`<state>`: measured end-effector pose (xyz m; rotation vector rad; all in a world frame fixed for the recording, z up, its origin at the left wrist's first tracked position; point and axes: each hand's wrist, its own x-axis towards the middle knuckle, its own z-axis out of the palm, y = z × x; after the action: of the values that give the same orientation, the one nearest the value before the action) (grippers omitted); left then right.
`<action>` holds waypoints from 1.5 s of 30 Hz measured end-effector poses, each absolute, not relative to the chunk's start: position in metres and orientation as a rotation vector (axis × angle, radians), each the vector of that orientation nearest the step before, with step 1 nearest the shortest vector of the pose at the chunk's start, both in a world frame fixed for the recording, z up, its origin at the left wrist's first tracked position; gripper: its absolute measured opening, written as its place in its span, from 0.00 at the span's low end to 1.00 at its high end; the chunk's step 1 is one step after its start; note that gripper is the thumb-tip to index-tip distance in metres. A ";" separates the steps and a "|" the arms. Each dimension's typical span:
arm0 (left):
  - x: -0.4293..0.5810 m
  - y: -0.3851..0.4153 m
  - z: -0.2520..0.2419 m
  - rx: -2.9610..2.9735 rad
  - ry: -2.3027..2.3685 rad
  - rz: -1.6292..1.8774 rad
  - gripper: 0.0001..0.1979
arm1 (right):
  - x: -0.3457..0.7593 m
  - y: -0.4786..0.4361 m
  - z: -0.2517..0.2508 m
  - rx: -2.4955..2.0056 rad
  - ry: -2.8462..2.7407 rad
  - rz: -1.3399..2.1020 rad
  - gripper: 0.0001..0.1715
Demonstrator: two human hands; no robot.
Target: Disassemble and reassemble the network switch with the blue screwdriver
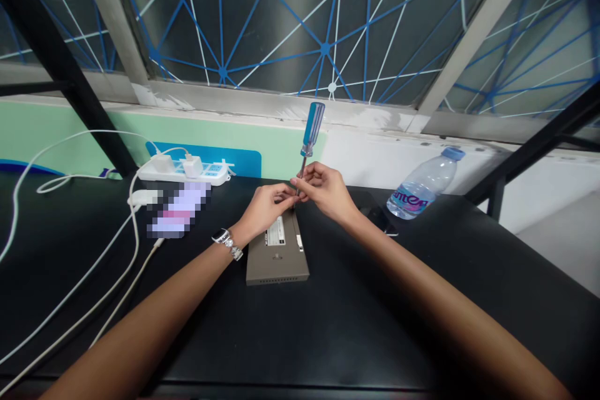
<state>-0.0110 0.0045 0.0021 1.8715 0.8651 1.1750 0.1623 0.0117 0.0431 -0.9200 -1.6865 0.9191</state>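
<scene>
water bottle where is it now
In the head view, the plastic water bottle is on the right of the black tabletop, just beyond the right hand.

Glossy translucent blue plastic on the screwdriver handle (313, 125) above the hands (294, 192), thin bright steel shaft (301, 170) below it; under them, matt grey-brown metal casing (276, 262), smooth paper label (277, 231); right, clear glossy plastic bottle (422, 186)!
</scene>
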 end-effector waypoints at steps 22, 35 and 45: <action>-0.005 0.009 0.007 1.781 0.638 1.091 0.09 | 0.157 0.005 0.054 -0.832 -1.702 1.188 0.11; -0.008 0.007 0.005 1.641 0.817 1.140 0.09 | 0.165 0.012 0.050 -0.896 -1.665 1.043 0.17; -0.009 0.010 0.004 1.762 0.751 1.191 0.08 | 0.161 0.005 0.056 -0.887 -1.742 1.077 0.13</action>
<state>-0.0091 0.0103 0.0038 1.7617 0.7505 1.1914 0.1614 0.0052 0.0559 -0.8868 -1.7422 1.0771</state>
